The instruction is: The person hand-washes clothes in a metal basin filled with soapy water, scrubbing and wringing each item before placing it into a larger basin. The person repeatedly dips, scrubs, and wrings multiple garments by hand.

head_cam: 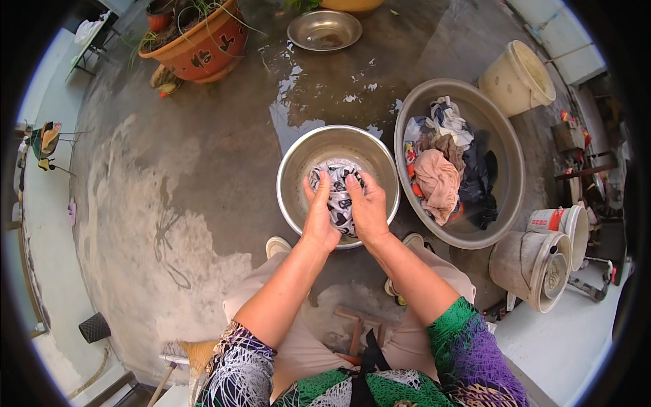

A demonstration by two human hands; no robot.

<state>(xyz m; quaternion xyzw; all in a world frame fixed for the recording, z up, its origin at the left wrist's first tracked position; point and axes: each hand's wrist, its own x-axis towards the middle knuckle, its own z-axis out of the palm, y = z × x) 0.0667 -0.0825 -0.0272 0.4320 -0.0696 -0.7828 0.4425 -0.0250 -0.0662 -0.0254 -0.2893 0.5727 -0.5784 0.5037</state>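
Both hands grip a bundled white cloth with a black pattern [341, 203] inside a round metal basin [291, 152]. My left hand [321, 211] presses on the cloth's left side, its thumb on top. My right hand [367, 203] holds the other side, fingers curled round the cloth's edge. The palms and the underside of the bundle are hidden. Just right of the metal basin stands a large grey oval tub [512, 168] with a pinkish cloth [438, 180], a white cloth [450, 122] and dark clothing [475, 173] in it.
Ahead lie a shallow metal bowl [324, 30] on the wet floor and a large orange planter [208, 51]. One pale bucket [508, 81] stands beyond the tub, and more buckets [524, 262] are at the right. A broom [199, 351] is at the lower left.
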